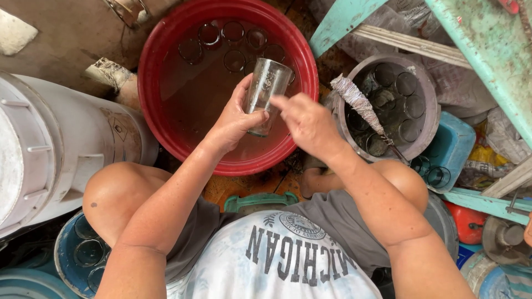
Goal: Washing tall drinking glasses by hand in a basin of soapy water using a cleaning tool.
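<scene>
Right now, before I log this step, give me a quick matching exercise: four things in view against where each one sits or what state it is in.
Things:
1. clear glass
2. red basin
3. grey tub
4. blue bucket

Places or states:
A. at the right, glasses inside, a wrapped stick resting on its rim
B. held in the left hand, the right hand at its side
C. bottom left, beside the knee, glasses inside
D. centre, filled with water, glasses sunk in it

Pairs: 1-B, 2-D, 3-A, 4-C
</scene>
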